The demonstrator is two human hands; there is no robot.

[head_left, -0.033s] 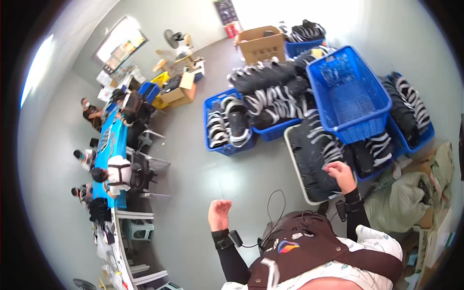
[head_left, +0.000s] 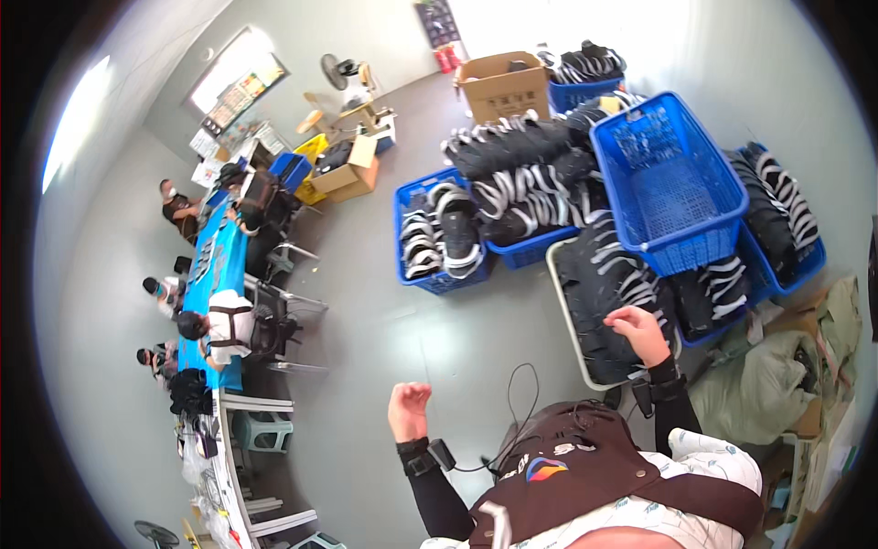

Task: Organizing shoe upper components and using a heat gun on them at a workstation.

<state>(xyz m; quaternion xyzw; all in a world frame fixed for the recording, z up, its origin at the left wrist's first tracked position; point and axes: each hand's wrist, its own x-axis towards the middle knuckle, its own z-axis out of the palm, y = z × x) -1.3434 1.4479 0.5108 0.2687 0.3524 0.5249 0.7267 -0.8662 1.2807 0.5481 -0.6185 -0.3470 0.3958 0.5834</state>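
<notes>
My left hand is held up over the grey floor, its fingers loosely bent and nothing in it. In front of the pale-rimmed tray, my right hand is raised with thumb and fingers a little apart, also holding nothing. It overlaps the tray in view; contact with the contents cannot be told. Stacked in that tray are black padded pieces with white-edged bands. Both wrists carry black straps with small boxes. A black cable loops beside my dark apron.
An empty blue basket rests on filled ones. Another blue basket holds more banded pieces, with a cardboard box behind. At right lies a pale green sack. Several people sit along a blue-covered table at left.
The view has shifted slightly, so the baskets and table appear a little further right. My left hand has moved slightly left; both hands remain raised without anything in them.
</notes>
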